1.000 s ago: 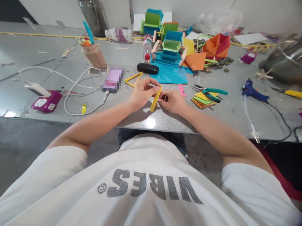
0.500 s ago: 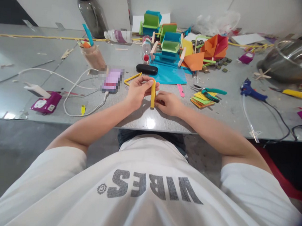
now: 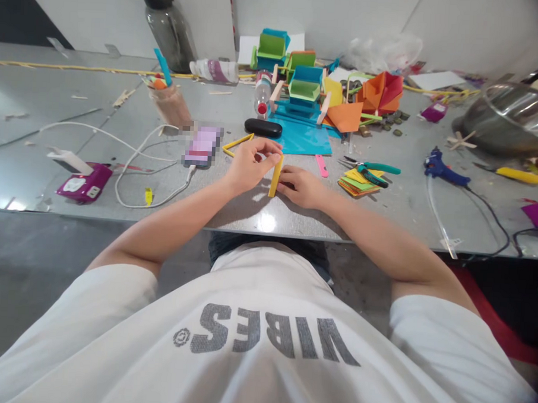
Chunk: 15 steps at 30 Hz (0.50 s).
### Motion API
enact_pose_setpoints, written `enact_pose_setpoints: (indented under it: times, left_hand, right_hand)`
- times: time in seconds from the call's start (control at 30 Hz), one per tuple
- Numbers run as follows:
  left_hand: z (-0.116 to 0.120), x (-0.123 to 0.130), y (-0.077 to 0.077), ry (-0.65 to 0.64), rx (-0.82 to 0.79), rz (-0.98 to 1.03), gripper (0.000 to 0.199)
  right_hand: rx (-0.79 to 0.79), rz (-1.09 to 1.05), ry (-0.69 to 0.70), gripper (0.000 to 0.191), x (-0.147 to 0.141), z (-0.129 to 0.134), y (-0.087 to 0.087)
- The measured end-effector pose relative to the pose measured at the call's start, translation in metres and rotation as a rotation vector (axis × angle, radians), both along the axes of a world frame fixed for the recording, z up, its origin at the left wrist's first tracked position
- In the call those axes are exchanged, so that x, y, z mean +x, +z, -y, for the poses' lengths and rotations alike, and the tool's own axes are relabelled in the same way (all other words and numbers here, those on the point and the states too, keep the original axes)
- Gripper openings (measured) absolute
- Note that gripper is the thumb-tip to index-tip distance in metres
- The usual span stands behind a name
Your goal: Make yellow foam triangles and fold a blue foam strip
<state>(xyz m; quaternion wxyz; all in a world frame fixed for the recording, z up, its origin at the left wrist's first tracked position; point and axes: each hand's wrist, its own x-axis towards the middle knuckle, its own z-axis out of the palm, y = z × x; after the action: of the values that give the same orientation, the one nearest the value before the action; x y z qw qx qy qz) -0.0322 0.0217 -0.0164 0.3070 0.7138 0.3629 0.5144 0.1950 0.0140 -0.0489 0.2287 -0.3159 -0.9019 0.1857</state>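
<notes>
A narrow yellow strip (image 3: 276, 177) stands between my two hands above the grey table, tilted slightly. My left hand (image 3: 253, 165) pinches its upper end between thumb and fingers. At the strip's lower right side is my right hand (image 3: 300, 186), with curled fingers against it; its fingertips are partly hidden. Just behind my left hand lies a yellow triangular frame (image 3: 236, 144), and beyond it a black case (image 3: 263, 128).
A blue sheet (image 3: 305, 143), pink piece (image 3: 321, 166), pliers (image 3: 380, 168) and coloured papers (image 3: 359, 186) lie ahead. A blue glue gun (image 3: 444, 167) and metal bowl (image 3: 499, 122) are right; a phone (image 3: 203, 145) with a white cable is left. Paper models (image 3: 305, 87) stand behind.
The yellow strip has turned from upright to a slight slant, its top leaning right. The whole view has shifted slightly with the head.
</notes>
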Motion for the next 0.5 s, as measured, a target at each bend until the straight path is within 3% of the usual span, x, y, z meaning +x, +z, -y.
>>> enact_pose_setpoints:
  times: [0.2, 0.33, 0.5]
  left_hand:
    - [0.002, 0.001, -0.002, -0.193, -0.041, 0.05, 0.006]
    - [-0.003, 0.001, -0.01, -0.268, -0.067, 0.135, 0.014]
    - [-0.002, 0.005, -0.013, -0.24, -0.044, 0.187, 0.019]
  right_hand:
    - [-0.075, -0.101, 0.139, 0.028, 0.004, -0.008, 0.003]
    - [-0.235, -0.194, 0.206, 0.02, 0.015, -0.014, 0.007]
    - [-0.405, -0.218, 0.136, 0.04, 0.018, -0.011, 0.011]
